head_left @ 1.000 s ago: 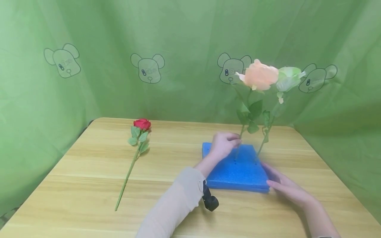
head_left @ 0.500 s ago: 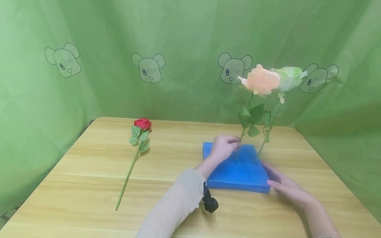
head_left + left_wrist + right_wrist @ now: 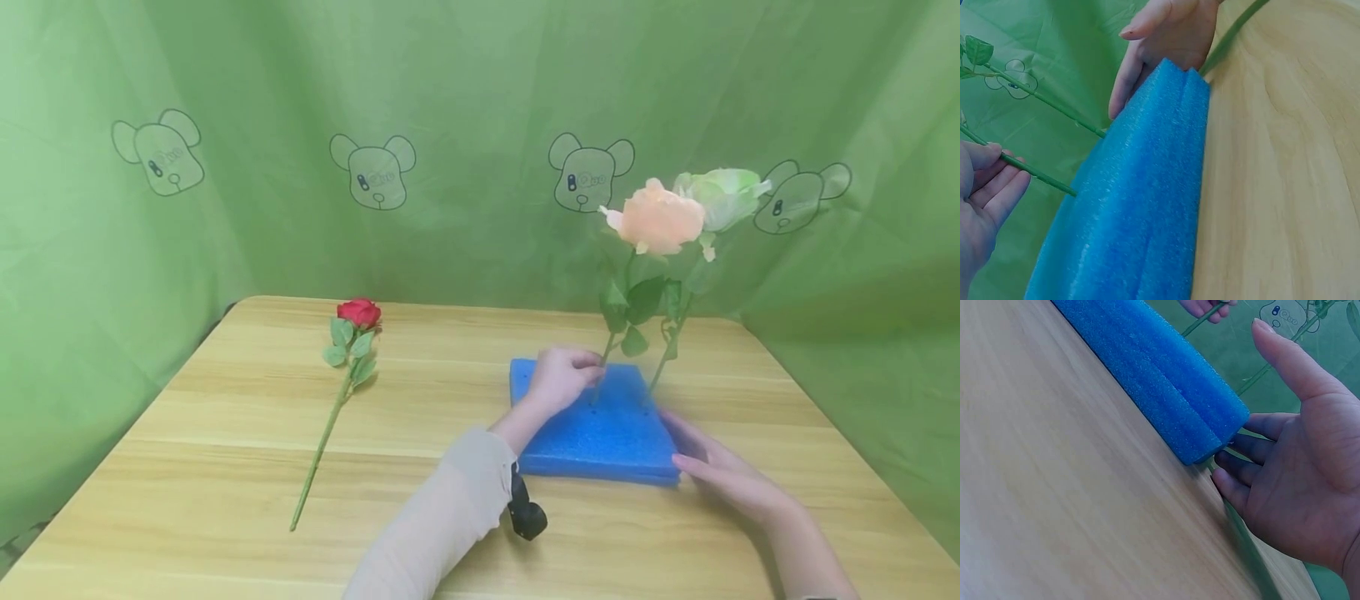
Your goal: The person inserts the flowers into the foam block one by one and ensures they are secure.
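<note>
My left hand (image 3: 561,380) pinches the green stem (image 3: 1044,177) of a peach artificial rose (image 3: 662,218) between thumb and fingers. The stem's lower end stands in the top of a blue foam block (image 3: 600,443), leaning slightly right. Behind it, a pale green-white artificial rose (image 3: 726,197) rises from the block's right side, its bloom partly covered by the peach one. My right hand (image 3: 727,477) lies along the block's right side; in the right wrist view its fingers (image 3: 1254,449) reach the end of the foam, with the thumb raised apart from them.
A red artificial rose (image 3: 359,314) with a long stem lies on the left of the wooden table (image 3: 187,467). Small dark holes show in the foam's top. A green curtain (image 3: 465,75) with bear-head outlines hangs behind the table. A black strap hangs from my left wrist.
The peach rose has come down a little, its bloom now lower against the curtain. My left hand has moved down with the stem. The right hand and foam block stay in place.
</note>
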Motion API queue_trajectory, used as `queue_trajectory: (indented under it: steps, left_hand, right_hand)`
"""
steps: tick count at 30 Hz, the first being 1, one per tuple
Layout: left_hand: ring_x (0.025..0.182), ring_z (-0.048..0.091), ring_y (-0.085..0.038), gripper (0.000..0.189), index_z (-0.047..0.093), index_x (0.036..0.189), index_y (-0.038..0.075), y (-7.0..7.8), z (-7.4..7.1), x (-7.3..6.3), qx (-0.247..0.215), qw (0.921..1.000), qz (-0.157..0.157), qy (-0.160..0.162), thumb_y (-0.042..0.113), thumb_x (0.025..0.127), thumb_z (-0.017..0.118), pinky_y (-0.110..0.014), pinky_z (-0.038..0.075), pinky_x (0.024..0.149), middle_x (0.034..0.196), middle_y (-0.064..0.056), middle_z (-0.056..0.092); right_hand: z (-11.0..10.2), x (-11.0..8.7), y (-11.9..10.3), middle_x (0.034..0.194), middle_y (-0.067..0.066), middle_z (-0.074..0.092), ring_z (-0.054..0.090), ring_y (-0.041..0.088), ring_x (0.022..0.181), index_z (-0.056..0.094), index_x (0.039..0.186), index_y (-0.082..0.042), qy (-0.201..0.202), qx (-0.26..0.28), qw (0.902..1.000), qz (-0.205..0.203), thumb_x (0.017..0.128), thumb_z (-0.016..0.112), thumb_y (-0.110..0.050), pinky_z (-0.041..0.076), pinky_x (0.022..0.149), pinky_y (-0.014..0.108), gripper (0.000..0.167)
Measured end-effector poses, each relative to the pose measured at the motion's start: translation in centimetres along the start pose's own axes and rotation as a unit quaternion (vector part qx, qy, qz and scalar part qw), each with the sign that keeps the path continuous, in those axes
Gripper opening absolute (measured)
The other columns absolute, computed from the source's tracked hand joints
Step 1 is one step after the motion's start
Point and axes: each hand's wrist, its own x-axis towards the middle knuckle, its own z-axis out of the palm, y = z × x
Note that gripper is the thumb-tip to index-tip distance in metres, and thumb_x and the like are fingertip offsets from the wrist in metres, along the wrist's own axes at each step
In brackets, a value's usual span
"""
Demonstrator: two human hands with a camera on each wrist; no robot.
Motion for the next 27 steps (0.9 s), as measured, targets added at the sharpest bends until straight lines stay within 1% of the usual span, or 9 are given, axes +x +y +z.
queue_trajectory:
  steps: [5,10,12,17,19,20,22,23,27]
  left_hand:
    - [0.069,0.064,-0.005,0.015,0.072,0.097,0.008,-0.46,0.18,-0.12,-0.003,1.0,-0.008,-0.005,0.013,0.084,0.068,-0.016,0.052,0.065,0.084,-0.001,0.071]
    - [0.069,0.065,-0.006,0.014,0.072,0.097,0.006,-0.64,0.3,-0.14,-0.016,0.9998,-0.012,-0.009,0.01,0.083,0.068,-0.016,0.052,0.064,0.083,-0.002,0.071]
    - [0.069,0.065,-0.006,0.015,0.072,0.097,0.005,-0.66,0.31,-0.11,-0.019,0.9997,-0.014,-0.011,0.01,0.083,0.068,-0.016,0.052,0.064,0.083,-0.003,0.071]
    - [0.068,0.065,-0.007,0.016,0.071,0.098,0.005,-0.68,0.31,-0.03,-0.027,0.9993,-0.024,-0.009,0.009,0.083,0.068,-0.016,0.052,0.064,0.083,-0.003,0.071]
    - [0.068,0.065,-0.008,0.016,0.071,0.098,0.004,-0.64,0.3,0.0,-0.031,0.9991,-0.027,-0.007,0.009,0.083,0.068,-0.016,0.053,0.063,0.083,-0.003,0.071]
    - [0.068,0.066,-0.008,0.016,0.071,0.098,0.004,-0.61,0.29,0.02,-0.033,0.999,-0.028,-0.007,0.009,0.083,0.068,-0.016,0.053,0.063,0.083,-0.004,0.071]
    - [0.069,0.066,-0.009,0.016,0.071,0.098,0.004,-0.56,0.26,0.04,-0.035,0.9989,-0.03,-0.006,0.01,0.083,0.069,-0.016,0.053,0.063,0.084,-0.004,0.071]
    - [0.069,0.066,-0.009,0.016,0.071,0.098,0.004,-0.56,0.27,0.05,-0.035,0.9989,-0.03,-0.006,0.01,0.083,0.069,-0.016,0.053,0.063,0.084,-0.004,0.071]
    - [0.068,0.066,-0.009,0.016,0.072,0.097,0.004,-0.69,0.22,0.08,-0.025,0.9993,-0.025,-0.006,0.011,0.083,0.069,-0.016,0.052,0.062,0.084,-0.005,0.071]
  right_hand:
    - [0.02,-0.07,0.05,0.151,0.023,0.004,0.003,0.039,0.134,0.009,0.148,-0.005,-0.002,0.0,1.0,0.0,0.098,0.04,-0.009,0.021,0.09,0.003,0.059]
    - [-0.02,-0.08,0.17,0.152,0.022,0.004,0.009,0.014,0.136,0.009,0.149,-0.007,-0.003,0.003,1.0,0.001,0.099,0.04,-0.009,0.021,0.091,0.003,0.059]
    - [-0.03,-0.06,0.17,0.152,0.021,0.003,0.008,0.016,0.136,0.009,0.149,-0.008,-0.003,0.005,1.0,0.003,0.099,0.04,-0.009,0.02,0.092,0.004,0.059]
    - [0.02,0.02,0.09,0.152,0.021,0.003,0.001,0.042,0.133,0.009,0.149,-0.008,-0.002,0.004,1.0,0.002,0.099,0.04,-0.009,0.02,0.092,0.004,0.059]
    - [0.03,0.05,0.09,0.152,0.021,0.003,0.0,0.044,0.132,0.009,0.149,-0.007,-0.002,0.004,1.0,0.001,0.099,0.04,-0.009,0.02,0.092,0.003,0.059]
    - [0.03,0.06,0.1,0.152,0.021,0.003,0.0,0.045,0.132,0.009,0.149,-0.007,-0.002,0.005,1.0,0.002,0.099,0.04,-0.009,0.02,0.092,0.003,0.059]
    - [0.05,0.1,0.09,0.152,0.022,0.003,-0.001,0.045,0.132,0.009,0.148,-0.007,-0.001,0.006,1.0,0.003,0.098,0.04,-0.009,0.019,0.105,0.019,0.059]
    - [0.04,0.11,0.11,0.152,0.022,0.003,0.0,0.045,0.132,0.009,0.148,-0.007,-0.001,0.006,1.0,0.003,0.098,0.04,-0.009,0.019,0.105,0.019,0.059]
    - [0.04,0.1,0.23,0.152,0.023,0.003,0.006,0.022,0.138,0.008,0.148,-0.005,-0.001,0.006,1.0,-0.005,0.098,0.04,-0.008,0.02,0.105,0.017,0.059]
